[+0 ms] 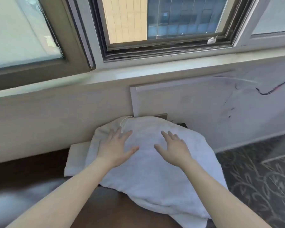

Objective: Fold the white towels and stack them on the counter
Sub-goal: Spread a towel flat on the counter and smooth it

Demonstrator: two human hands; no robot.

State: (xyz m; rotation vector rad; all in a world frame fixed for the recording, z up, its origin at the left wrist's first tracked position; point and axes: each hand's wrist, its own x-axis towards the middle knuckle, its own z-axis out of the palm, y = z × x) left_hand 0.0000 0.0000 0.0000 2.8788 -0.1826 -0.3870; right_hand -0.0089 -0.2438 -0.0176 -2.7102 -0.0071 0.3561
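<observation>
A large white towel (148,175) lies spread over the dark wooden counter (23,175), reaching from the wall to the near edge. Both of my hands rest flat on its far half with fingers straight and spread. My left hand (116,148) sits near the towel's left border, and my right hand (173,147) is a little to the right of it. A smaller folded white towel (76,158) lies partly under the big towel's left side.
A pale wall (56,112) and a window sill (138,74) rise right behind the counter. A white panel (187,99) is fixed to the wall. Patterned grey carpet (261,178) covers the floor to the right. A thin white cord (124,120) lies at the towel's far edge.
</observation>
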